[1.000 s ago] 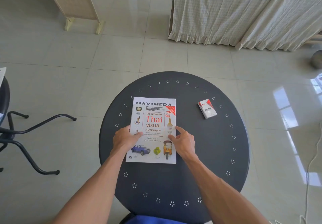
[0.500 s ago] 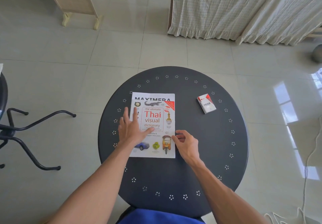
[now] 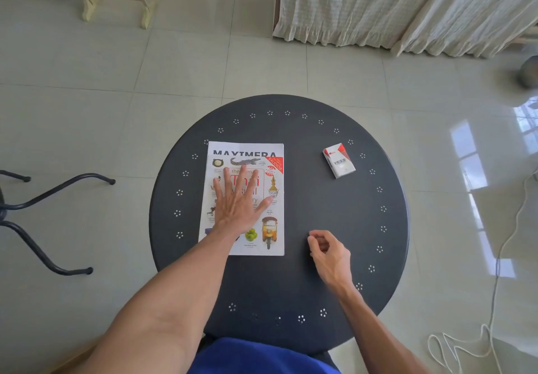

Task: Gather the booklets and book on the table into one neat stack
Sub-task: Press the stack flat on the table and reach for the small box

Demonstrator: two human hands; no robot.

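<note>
A white Thai visual dictionary [image 3: 272,228] lies on top of a booklet whose heading "MAXIMERA" [image 3: 247,149] shows along the far edge; together they form one pile left of centre on the round black table [image 3: 320,199]. My left hand [image 3: 237,199] lies flat on the dictionary's cover, fingers spread. My right hand [image 3: 327,253] hovers over bare tabletop to the right of the pile, fingers loosely curled, holding nothing. Whether more booklets lie underneath cannot be seen.
A small red-and-white VESS pack [image 3: 339,160] lies at the table's far right. A black chair base [image 3: 43,219] stands on the tiled floor to the left. Curtains [image 3: 393,7] hang at the back right, and a white cord [image 3: 495,286] trails on the floor.
My left hand slid from the dictionary's left edge onto the middle of its cover and flattened. My right hand came off the right edge and drew back to the right.
</note>
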